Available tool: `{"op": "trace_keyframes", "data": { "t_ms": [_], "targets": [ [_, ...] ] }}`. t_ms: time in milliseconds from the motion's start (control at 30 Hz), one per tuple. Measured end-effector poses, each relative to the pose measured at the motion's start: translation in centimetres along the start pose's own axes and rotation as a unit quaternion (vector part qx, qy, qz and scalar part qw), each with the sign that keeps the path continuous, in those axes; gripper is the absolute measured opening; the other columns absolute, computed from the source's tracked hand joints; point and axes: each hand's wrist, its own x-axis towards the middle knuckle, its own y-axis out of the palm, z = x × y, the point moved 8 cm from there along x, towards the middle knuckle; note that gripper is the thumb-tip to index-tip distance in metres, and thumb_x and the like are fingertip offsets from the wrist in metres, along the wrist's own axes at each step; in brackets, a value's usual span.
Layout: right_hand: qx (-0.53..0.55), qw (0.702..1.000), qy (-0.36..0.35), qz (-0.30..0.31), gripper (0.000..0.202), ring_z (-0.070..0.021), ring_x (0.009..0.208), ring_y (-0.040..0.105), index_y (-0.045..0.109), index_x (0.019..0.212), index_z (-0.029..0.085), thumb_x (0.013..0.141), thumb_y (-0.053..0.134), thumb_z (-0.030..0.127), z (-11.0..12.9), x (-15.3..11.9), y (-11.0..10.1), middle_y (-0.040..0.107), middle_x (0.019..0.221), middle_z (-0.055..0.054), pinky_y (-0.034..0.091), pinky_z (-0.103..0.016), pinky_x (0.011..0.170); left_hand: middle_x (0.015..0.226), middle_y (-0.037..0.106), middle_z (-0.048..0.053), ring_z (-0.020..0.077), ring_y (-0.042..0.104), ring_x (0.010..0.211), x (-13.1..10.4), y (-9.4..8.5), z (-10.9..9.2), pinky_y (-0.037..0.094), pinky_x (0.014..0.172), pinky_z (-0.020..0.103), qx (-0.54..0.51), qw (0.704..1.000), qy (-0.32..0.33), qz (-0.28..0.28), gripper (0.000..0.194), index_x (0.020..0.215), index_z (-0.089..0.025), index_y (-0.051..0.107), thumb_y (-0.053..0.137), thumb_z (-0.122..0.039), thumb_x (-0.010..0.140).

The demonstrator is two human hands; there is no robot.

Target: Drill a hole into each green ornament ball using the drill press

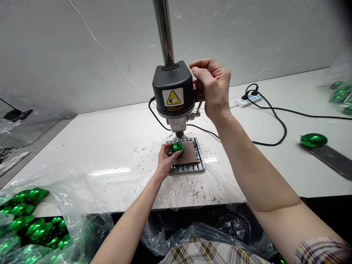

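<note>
A black bench drill press (173, 88) with a yellow warning label stands on the white table. Under its chuck, a shiny green ornament (178, 147) rests on a brown board (189, 154) over the slotted metal base (189, 168). My left hand (165, 159) grips that ornament from the left, thumb in front and fingers behind. Raised at the right side of the drill head, my right hand (213, 82) has its fingers curled, with a bit of red showing behind them. What it holds is mostly hidden by the hand.
Green ornaments (41, 231) lie in clear plastic at the lower left, more at the far right. Another green ornament (314, 139) sits by a dark flat bar (330, 159). A power strip (249, 99) with black cords lies behind. Dark shavings dot the white table (110, 146).
</note>
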Motion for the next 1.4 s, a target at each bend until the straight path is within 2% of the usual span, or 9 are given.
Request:
{"op": "trace_keyframes", "data": {
  "t_ms": [167, 233, 367, 500, 600, 767, 1067, 1233, 1400],
  "targets": [
    [-0.014, 1.000, -0.015, 0.004, 0.038, -0.0076, 0.059, 0.048, 0.058, 0.103, 0.021, 0.100, 0.052, 0.059, 0.4, -0.3, 0.1, 0.045, 0.060, 0.004, 0.044, -0.019, 0.053, 0.110, 0.071, 0.009, 0.0230, 0.065, 0.102, 0.8, 0.7, -0.1, 0.049, 0.091, 0.039, 0.017, 0.998, 0.052, 0.014, 0.053, 0.106, -0.019, 0.059, 0.089, -0.034, 0.065],
    [-0.008, 1.000, -0.002, -0.005, 0.034, -0.0076, 0.059, 0.050, 0.059, 0.102, 0.021, 0.100, 0.055, 0.055, 0.6, -0.4, 0.1, 0.047, 0.062, 0.003, 0.045, -0.020, 0.054, 0.111, 0.069, 0.009, 0.0248, 0.064, 0.109, 0.8, 0.8, -0.4, 0.047, 0.096, 0.040, 0.031, 0.996, 0.079, 0.020, 0.051, 0.106, -0.019, 0.059, 0.088, -0.031, 0.065],
    [0.038, 0.998, 0.033, -0.033, 0.016, -0.0057, 0.058, 0.050, 0.059, 0.095, 0.018, 0.099, 0.063, 0.033, 1.1, -0.7, 0.1, 0.052, 0.067, 0.004, 0.045, -0.018, 0.053, 0.111, 0.067, 0.009, 0.0268, 0.063, 0.110, 0.3, 1.1, -0.7, 0.047, 0.097, 0.041, 0.055, 0.993, 0.095, 0.048, 0.051, 0.110, -0.020, 0.063, 0.087, -0.028, 0.066],
    [0.070, 0.996, 0.030, -0.050, 0.007, -0.0051, 0.058, 0.050, 0.058, 0.092, 0.017, 0.098, 0.061, 0.021, 1.6, -1.0, 0.0, 0.052, 0.071, 0.003, 0.045, -0.018, 0.055, 0.111, 0.067, 0.009, 0.0272, 0.062, 0.109, 0.0, 0.7, -0.6, 0.047, 0.098, 0.042, 0.099, 0.989, 0.104, 0.028, 0.053, 0.111, -0.020, 0.065, 0.088, -0.028, 0.064],
    [0.052, 0.998, 0.023, -0.031, 0.011, -0.0057, 0.058, 0.048, 0.057, 0.094, 0.018, 0.099, 0.061, 0.027, 1.3, -0.8, 0.1, 0.049, 0.068, 0.004, 0.045, -0.019, 0.056, 0.110, 0.067, 0.009, 0.0263, 0.062, 0.109, -0.1, 0.6, -0.6, 0.047, 0.097, 0.042, 0.108, 0.988, 0.113, 0.012, 0.052, 0.111, -0.020, 0.065, 0.088, -0.032, 0.065],
    [-0.001, 1.000, -0.004, 0.015, 0.025, -0.0056, 0.057, 0.043, 0.055, 0.103, 0.018, 0.104, 0.053, 0.044, 0.8, -0.3, 0.3, 0.047, 0.065, 0.004, 0.043, -0.019, 0.056, 0.104, 0.070, 0.009, 0.0229, 0.065, 0.100, 0.4, 0.8, -0.2, 0.050, 0.092, 0.038, 0.053, 0.996, 0.072, 0.011, 0.048, 0.105, -0.018, 0.062, 0.086, -0.037, 0.069],
    [0.096, 0.991, 0.056, -0.068, 0.006, -0.0064, 0.052, 0.040, 0.060, 0.088, 0.019, 0.094, 0.062, 0.021, 2.5, -1.7, 0.2, 0.048, 0.063, 0.004, 0.039, -0.021, 0.053, 0.108, 0.072, 0.010, 0.0226, 0.066, 0.102, 1.6, 0.0, 0.1, 0.051, 0.093, 0.038, 0.027, 0.998, 0.049, 0.034, 0.054, 0.110, -0.016, 0.062, 0.086, -0.041, 0.069],
    [0.085, 0.993, 0.067, -0.057, 0.007, -0.0065, 0.051, 0.040, 0.058, 0.090, 0.019, 0.096, 0.061, 0.020, 2.0, -1.4, 0.4, 0.049, 0.063, 0.005, 0.038, -0.022, 0.052, 0.110, 0.070, 0.010, 0.0242, 0.065, 0.103, 0.9, 0.8, -0.1, 0.051, 0.092, 0.039, 0.067, 0.993, 0.081, 0.048, 0.053, 0.112, -0.017, 0.062, 0.086, -0.037, 0.069],
    [0.074, 0.994, 0.064, -0.042, 0.016, -0.0062, 0.053, 0.042, 0.057, 0.093, 0.019, 0.098, 0.062, 0.034, 1.8, -1.4, 0.3, 0.048, 0.064, 0.005, 0.039, -0.020, 0.051, 0.118, 0.065, 0.009, 0.0259, 0.061, 0.113, -0.6, 2.4, -0.7, 0.049, 0.098, 0.040, 0.129, 0.976, 0.161, 0.067, 0.053, 0.118, -0.021, 0.058, 0.083, -0.032, 0.073]
  ]
}}
